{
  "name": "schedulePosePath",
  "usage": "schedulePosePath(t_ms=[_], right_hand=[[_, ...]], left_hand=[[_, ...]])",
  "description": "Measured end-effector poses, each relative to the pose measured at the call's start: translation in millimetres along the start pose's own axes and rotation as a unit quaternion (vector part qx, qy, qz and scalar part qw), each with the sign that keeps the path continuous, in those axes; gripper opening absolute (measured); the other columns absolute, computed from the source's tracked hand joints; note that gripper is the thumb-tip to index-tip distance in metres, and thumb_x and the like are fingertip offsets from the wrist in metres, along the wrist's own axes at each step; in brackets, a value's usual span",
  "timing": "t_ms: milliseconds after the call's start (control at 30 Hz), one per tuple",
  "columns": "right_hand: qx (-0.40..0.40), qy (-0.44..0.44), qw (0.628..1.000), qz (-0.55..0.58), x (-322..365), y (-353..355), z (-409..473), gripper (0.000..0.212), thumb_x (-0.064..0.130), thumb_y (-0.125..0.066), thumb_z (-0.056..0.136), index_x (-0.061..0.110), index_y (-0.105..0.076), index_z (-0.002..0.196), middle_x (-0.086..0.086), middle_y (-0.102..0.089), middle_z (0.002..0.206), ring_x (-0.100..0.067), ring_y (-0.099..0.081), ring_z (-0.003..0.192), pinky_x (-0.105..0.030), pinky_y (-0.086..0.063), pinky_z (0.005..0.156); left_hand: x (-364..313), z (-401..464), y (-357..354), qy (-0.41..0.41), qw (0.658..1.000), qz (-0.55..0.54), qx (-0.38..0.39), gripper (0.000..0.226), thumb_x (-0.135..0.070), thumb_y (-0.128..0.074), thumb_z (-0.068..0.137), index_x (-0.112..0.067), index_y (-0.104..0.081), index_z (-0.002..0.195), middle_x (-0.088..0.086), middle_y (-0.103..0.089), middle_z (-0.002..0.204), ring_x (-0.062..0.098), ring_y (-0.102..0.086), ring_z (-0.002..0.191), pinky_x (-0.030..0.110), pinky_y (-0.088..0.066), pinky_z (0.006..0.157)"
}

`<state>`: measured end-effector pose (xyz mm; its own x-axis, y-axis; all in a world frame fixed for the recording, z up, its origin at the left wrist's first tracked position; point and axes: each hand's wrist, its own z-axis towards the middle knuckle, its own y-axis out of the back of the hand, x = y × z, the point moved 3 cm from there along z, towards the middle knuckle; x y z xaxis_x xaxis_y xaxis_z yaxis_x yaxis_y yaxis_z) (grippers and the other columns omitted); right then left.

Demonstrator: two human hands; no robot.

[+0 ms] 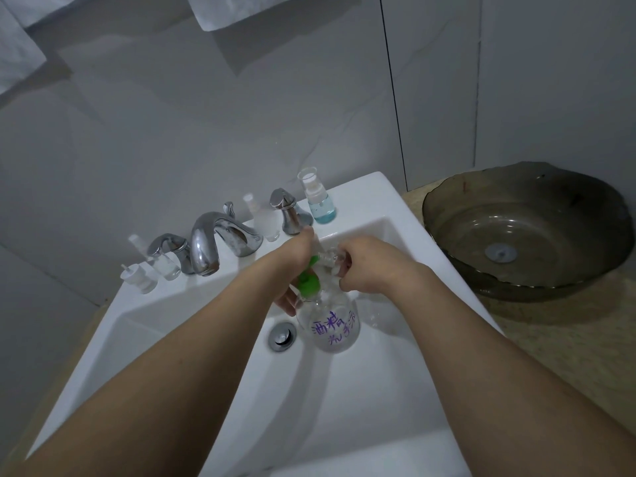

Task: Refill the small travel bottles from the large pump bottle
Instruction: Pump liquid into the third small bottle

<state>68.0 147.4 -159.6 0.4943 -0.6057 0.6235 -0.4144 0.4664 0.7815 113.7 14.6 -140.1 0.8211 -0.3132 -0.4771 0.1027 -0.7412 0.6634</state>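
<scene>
1. Over the white sink [361,191] the person held a large pump bottle [330,325], clear with purple handwriting on its side, above the basin just right of the drain [282,335].
2. The left hand [296,266] was closed around the bottle's green pump head [308,282]. The right hand [364,263] was curled about a small clear travel bottle [332,258], held against the pump's outlet.
3. I judged this to be the filling step itself: the small bottle's mouth brought to the nozzle, ready for a press.
4. The next move would call for a steady push on the pump while the small bottle stayed lined up under the spout, so that nothing ran into the basin.
5. On the far ledge, around the faucet [206,242], stood other small bottles: a blue-filled one [320,201] at the right, a frosted one [265,218] beside it, and a clear one [165,259] with a loose pump cap [136,275] at the left.
6. The fingers hid the nozzle and the small bottle's mouth, so I could not tell whether they truly met, or how full that bottle was.
7. The big bottle's level was hard to read through its clear wall.
</scene>
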Motion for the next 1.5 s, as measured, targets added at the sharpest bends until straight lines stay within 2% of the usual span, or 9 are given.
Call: schedulePosePath(t_ms=[133, 300, 400, 667, 833, 1067, 1200, 1300, 1500], right_hand=[[-0.005, 0.003, 1.0, 0.002, -0.3, 0.4, 0.3, 0.017, 0.014, -0.066, 0.07, 0.023, -0.052, 0.069, 0.005, -0.061, 0.077, -0.018, -0.061, 0.075, -0.03, -0.051, 0.067], [0.005, 0.002, 1.0, -0.011, -0.7, -1.3, 1.4, 0.02, 0.015, -0.066, 0.071, 0.025, -0.048, 0.067, 0.006, -0.058, 0.076, -0.017, -0.059, 0.074, -0.028, -0.046, 0.065], [0.006, -0.001, 1.0, -0.02, -0.9, -3.0, 2.5, 0.016, 0.016, -0.064, 0.07, 0.023, -0.05, 0.07, 0.005, -0.06, 0.078, -0.019, -0.06, 0.075, -0.027, -0.045, 0.064], [0.012, -0.001, 1.0, -0.022, -0.1, -2.6, 0.5, 0.016, 0.016, -0.064, 0.07, 0.023, -0.05, 0.069, 0.004, -0.06, 0.075, -0.019, -0.06, 0.073, -0.027, -0.046, 0.062], [0.006, 0.0, 1.0, -0.008, -0.5, -0.4, -0.1, 0.018, 0.015, -0.065, 0.07, 0.023, -0.05, 0.067, 0.005, -0.06, 0.075, -0.016, -0.057, 0.071, -0.025, -0.042, 0.059], [0.006, -0.006, 1.0, 0.005, -1.0, -1.8, 2.5, 0.017, 0.015, -0.066, 0.068, 0.021, -0.05, 0.066, 0.002, -0.062, 0.076, -0.02, -0.061, 0.073, -0.028, -0.049, 0.064], [0.012, -0.009, 1.0, 0.003, -0.3, -2.1, 2.4, 0.017, 0.015, -0.067, 0.069, 0.021, -0.051, 0.068, 0.003, -0.062, 0.077, -0.018, -0.06, 0.073, -0.028, -0.049, 0.064], [0.016, -0.008, 1.0, -0.007, 1.1, -1.3, 0.7, 0.02, 0.015, -0.067, 0.071, 0.022, -0.049, 0.068, 0.004, -0.059, 0.076, -0.017, -0.058, 0.071, -0.026, -0.042, 0.06], [0.024, -0.013, 0.999, -0.018, 1.0, -4.0, 1.6, 0.017, 0.015, -0.067, 0.07, 0.022, -0.051, 0.07, 0.003, -0.063, 0.079, -0.019, -0.061, 0.074, -0.026, -0.046, 0.061]], left_hand=[[-0.3, 0.8, -2.9, 0.001, 1.0, 0.0, -0.002, 0.077, -0.064, -0.019, 0.091, -0.003, -0.063, 0.106, 0.022, -0.066, 0.098, 0.042, -0.065, 0.087, 0.055, -0.053, 0.082], [1.3, 4.5, -8.5, -0.011, 1.0, -0.014, -0.017, 0.069, -0.053, -0.022, 0.087, -0.003, -0.066, 0.103, 0.021, -0.069, 0.101, 0.042, -0.065, 0.092, 0.056, -0.052, 0.084], [2.5, 3.3, -11.6, -0.017, 0.999, -0.033, -0.019, 0.063, -0.05, -0.023, 0.085, -0.006, -0.065, 0.099, 0.017, -0.068, 0.093, 0.039, -0.064, 0.084, 0.057, -0.051, 0.083], [3.0, 0.7, -9.4, -0.017, 1.0, -0.025, -0.008, 0.075, -0.063, -0.02, 0.084, -0.007, -0.065, 0.103, 0.02, -0.069, 0.104, 0.041, -0.065, 0.091, 0.058, -0.051, 0.085], [5.0, -1.2, -2.1, -0.021, 0.999, -0.038, 0.008, 0.075, -0.07, -0.018, 0.091, -0.01, -0.064, 0.093, 0.018, -0.066, 0.102, 0.041, -0.061, 0.096, 0.059, -0.048, 0.091], [5.8, 1.8, 0.0, -0.014, 0.999, -0.032, 0.012, 0.081, -0.072, -0.016, 0.088, -0.009, -0.065, 0.105, 0.017, -0.066, 0.103, 0.041, -0.062, 0.094, 0.061, -0.048, 0.087], [2.5, 1.0, -3.6, -0.013, 0.999, -0.033, 0.01, 0.077, -0.067, -0.017, 0.089, -0.008, -0.065, 0.102, 0.018, -0.068, 0.102, 0.041, -0.063, 0.095, 0.061, -0.049, 0.085], [2.1, 0.7, -8.3, -0.011, 0.999, -0.034, 0.004, 0.068, -0.057, -0.021, 0.089, -0.007, -0.065, 0.1, 0.018, -0.068, 0.102, 0.041, -0.063, 0.096, 0.059, -0.049, 0.085], [4.4, -1.1, -12.5, -0.015, 0.997, -0.07, -0.005, 0.056, -0.047, -0.026, 0.088, -0.007, -0.063, 0.1, 0.016, -0.066, 0.091, 0.036, -0.061, 0.082, 0.058, -0.048, 0.084]])
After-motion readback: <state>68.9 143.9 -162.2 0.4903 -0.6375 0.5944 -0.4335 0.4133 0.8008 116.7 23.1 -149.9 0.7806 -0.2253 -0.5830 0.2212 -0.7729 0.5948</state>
